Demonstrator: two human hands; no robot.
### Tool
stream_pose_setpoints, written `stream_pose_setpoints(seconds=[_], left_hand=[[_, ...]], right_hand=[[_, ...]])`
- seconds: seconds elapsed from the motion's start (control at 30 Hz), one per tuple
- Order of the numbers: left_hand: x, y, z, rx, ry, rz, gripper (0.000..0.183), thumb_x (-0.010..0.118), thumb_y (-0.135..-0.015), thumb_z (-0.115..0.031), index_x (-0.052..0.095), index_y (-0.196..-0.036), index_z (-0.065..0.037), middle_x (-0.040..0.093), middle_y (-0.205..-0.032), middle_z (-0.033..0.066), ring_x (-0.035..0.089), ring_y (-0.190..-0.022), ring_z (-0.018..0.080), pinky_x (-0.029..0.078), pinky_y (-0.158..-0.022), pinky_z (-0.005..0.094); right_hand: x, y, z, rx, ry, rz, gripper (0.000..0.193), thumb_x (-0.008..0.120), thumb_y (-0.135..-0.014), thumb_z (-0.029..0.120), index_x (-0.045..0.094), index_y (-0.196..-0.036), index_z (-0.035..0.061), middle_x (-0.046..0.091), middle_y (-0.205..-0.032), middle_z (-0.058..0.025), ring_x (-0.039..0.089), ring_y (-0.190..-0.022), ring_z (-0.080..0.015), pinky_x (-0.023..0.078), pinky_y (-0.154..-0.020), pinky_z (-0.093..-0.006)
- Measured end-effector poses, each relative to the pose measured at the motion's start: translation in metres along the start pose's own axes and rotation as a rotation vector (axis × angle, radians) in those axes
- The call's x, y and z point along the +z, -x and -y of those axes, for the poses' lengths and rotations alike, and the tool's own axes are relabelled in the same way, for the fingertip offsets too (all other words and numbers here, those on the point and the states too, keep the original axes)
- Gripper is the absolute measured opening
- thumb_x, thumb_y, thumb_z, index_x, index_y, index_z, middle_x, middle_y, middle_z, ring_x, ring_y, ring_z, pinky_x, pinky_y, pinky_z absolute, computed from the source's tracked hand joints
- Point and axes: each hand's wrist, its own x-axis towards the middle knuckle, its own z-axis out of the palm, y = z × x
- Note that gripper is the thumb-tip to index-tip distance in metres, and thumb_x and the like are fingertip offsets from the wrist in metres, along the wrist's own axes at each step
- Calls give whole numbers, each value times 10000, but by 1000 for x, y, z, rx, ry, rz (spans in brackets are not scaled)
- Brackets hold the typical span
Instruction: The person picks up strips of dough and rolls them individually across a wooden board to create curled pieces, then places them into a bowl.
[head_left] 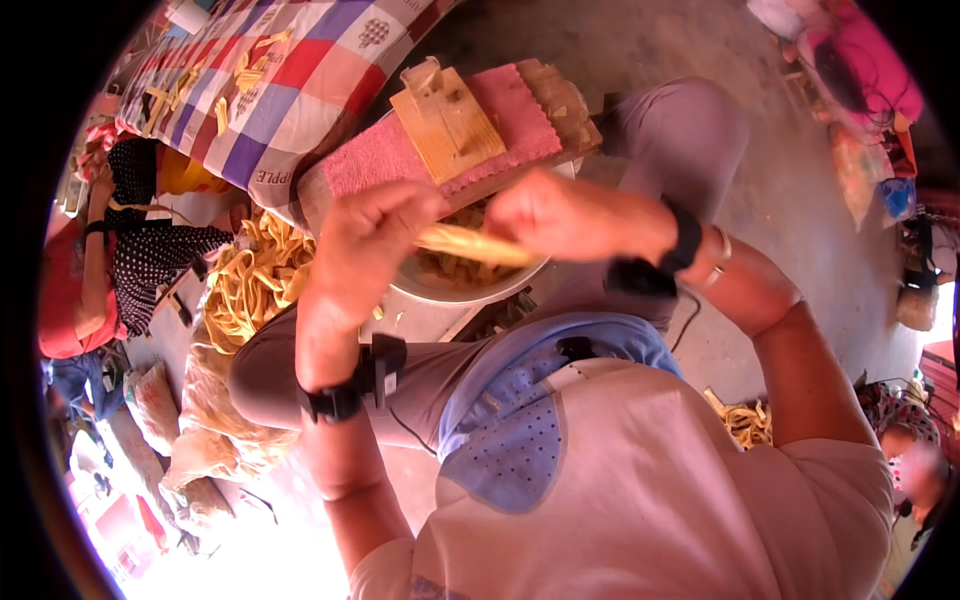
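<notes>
Between my two hands, above a pale basin (436, 296), stretches a flat yellow strip (475, 244), smeared by motion; its exact kind I cannot make out. My left hand (372, 235) is closed at its left end. Fingers curled in, my right hand (555, 213) pinches the other end. Inside the basin lie cut yellow-brown pieces (440, 268), partly hidden by the hands. Just beyond them a board with a pink cloth (375, 160) rests across the basin, bearing a wooden block (447, 122) with a clear piece on top.
A checked cloth (300, 85) with scattered yellow strips covers a surface at far left. Long yellow strips (262, 275) are heaped in a sack by my left knee. Another person (85, 270) sits at the left. More strips (742, 420) lie on the floor behind my right arm.
</notes>
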Motion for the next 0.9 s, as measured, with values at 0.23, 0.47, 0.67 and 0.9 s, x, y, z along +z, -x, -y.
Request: stream_pose_setpoints(seconds=[0.23, 0.47, 0.67, 0.9], left_hand=[[68, 1, -1, -59, 600, -176, 190, 462, -969, -180, 593, -1018, -51, 521, -655, -25, 425, -540, 39, 320, -469, 177], [73, -8, 42, -189, 858, -18, 131, 492, -949, -130, 570, -1026, -57, 523, -674, -9, 432, -531, 65, 339, -478, 194], [76, -10, 42, 381, -946, -542, 231, 647, -771, -94, 629, -994, -33, 635, -824, 84, 578, -743, 246, 456, -647, 382], [79, -2, 43, 335, -288, -314, 426, 601, -816, -49, 555, -1238, -12, 561, -1254, 169, 479, -1197, 368, 366, -1029, 408]], right_hand=[[-2, -7, 30, -209, -97, -585, 237, 527, -932, 109, 647, -1136, 99, 662, -760, -72, 630, -552, -173, 442, -455, -272], [14, -4, -5, 9, 554, -752, 284, 613, -839, 219, 657, -1115, 170, 612, -649, -107, 621, -603, -285, 485, -526, -371], [31, 2, -30, 149, -35, -633, 308, 613, -895, 335, 655, -1052, 73, 657, -777, -85, 639, -711, -241, 499, -622, -325], [47, 8, -46, 221, -1420, -291, 247, 589, -917, 185, 612, -1125, 53, 624, -1059, -9, 576, -971, -95, 493, -845, -296]])
